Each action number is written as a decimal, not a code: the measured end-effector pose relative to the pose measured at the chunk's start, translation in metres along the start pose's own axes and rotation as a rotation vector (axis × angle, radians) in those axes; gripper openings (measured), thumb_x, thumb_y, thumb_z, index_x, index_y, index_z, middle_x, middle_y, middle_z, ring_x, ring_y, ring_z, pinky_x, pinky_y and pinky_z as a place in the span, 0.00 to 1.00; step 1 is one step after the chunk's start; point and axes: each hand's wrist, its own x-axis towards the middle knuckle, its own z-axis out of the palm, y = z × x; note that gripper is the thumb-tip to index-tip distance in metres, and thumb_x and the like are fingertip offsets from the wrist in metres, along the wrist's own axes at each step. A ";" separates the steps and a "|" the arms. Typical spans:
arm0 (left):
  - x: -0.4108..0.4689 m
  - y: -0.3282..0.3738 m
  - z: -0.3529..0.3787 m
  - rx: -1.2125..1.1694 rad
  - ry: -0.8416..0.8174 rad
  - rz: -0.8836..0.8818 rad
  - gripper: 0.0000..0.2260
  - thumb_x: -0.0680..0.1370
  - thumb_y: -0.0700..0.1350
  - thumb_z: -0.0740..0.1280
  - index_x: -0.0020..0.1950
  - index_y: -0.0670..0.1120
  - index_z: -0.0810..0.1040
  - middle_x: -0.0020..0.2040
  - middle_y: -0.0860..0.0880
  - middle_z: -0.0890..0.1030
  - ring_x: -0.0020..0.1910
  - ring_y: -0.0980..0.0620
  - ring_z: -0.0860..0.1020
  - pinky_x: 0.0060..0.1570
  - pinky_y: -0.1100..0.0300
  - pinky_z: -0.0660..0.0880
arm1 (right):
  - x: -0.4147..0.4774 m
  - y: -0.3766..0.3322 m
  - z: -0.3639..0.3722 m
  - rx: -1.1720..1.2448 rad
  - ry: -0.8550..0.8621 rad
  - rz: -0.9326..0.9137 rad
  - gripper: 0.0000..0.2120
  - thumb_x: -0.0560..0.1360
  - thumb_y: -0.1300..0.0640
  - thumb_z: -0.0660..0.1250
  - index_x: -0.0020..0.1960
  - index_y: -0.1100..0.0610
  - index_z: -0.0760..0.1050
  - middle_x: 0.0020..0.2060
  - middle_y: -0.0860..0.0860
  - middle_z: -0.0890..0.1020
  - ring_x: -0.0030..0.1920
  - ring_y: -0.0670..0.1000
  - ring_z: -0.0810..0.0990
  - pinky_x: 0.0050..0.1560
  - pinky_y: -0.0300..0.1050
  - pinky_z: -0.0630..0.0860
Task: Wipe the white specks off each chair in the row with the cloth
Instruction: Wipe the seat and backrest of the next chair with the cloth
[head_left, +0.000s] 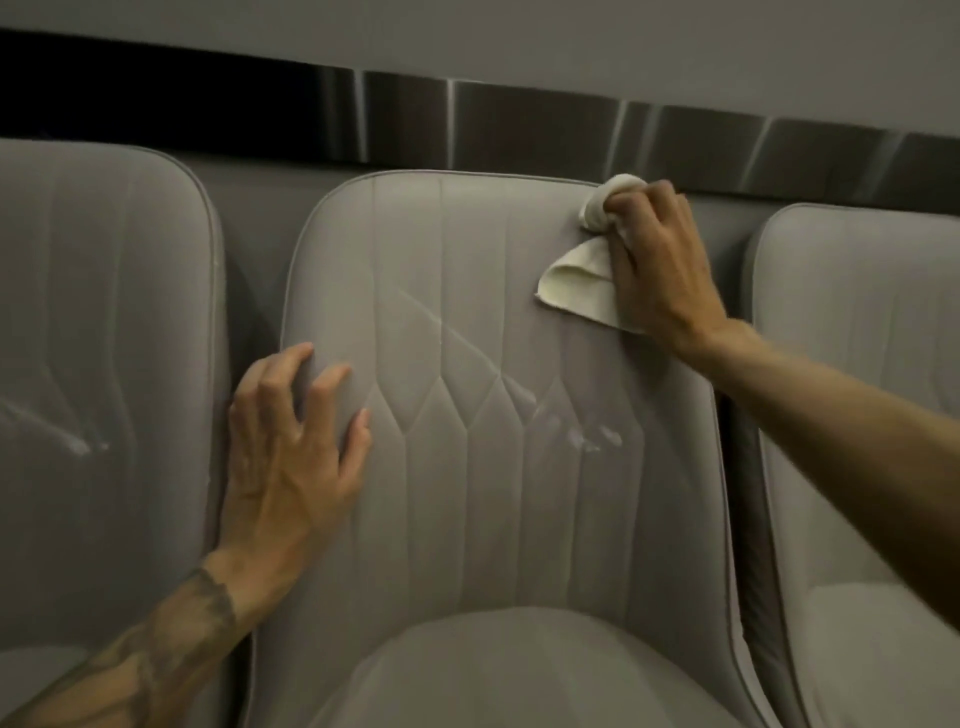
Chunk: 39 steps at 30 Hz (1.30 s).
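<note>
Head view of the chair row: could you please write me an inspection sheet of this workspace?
Surface: middle chair, grey stitched backrest; white marks at its lower right, with a faint diagonal streak above them.
Job's things: cloth, pale and bunched, at the backrest's upper right corner; left chair also shows a white smear; right chair is only partly in view.
Clutter: nothing seen.
Hands: right hand grips the cloth against the backrest; left hand rests with fingers spread on the backrest's left edge.
Cables: nothing seen.
Surroundings: metal strip and pale wall behind the chairs.
</note>
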 end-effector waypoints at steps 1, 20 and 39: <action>0.000 0.000 0.002 -0.001 0.012 0.004 0.19 0.82 0.49 0.65 0.69 0.40 0.74 0.70 0.34 0.69 0.68 0.30 0.69 0.69 0.39 0.66 | -0.006 -0.003 0.006 -0.016 0.020 0.040 0.09 0.82 0.57 0.60 0.59 0.60 0.73 0.57 0.60 0.73 0.55 0.61 0.72 0.59 0.56 0.71; -0.002 0.000 0.000 0.008 0.032 0.018 0.21 0.80 0.47 0.65 0.70 0.39 0.75 0.70 0.33 0.68 0.68 0.29 0.68 0.70 0.39 0.66 | -0.119 -0.018 0.000 -0.098 -0.230 -0.208 0.13 0.80 0.55 0.65 0.62 0.60 0.74 0.58 0.58 0.74 0.54 0.60 0.73 0.57 0.53 0.69; -0.004 0.000 0.005 0.018 0.035 0.017 0.20 0.80 0.47 0.64 0.70 0.39 0.75 0.70 0.33 0.68 0.67 0.28 0.67 0.68 0.38 0.68 | -0.154 0.002 -0.019 -0.171 -0.427 -0.411 0.18 0.76 0.55 0.69 0.63 0.58 0.73 0.59 0.57 0.74 0.55 0.59 0.73 0.57 0.53 0.72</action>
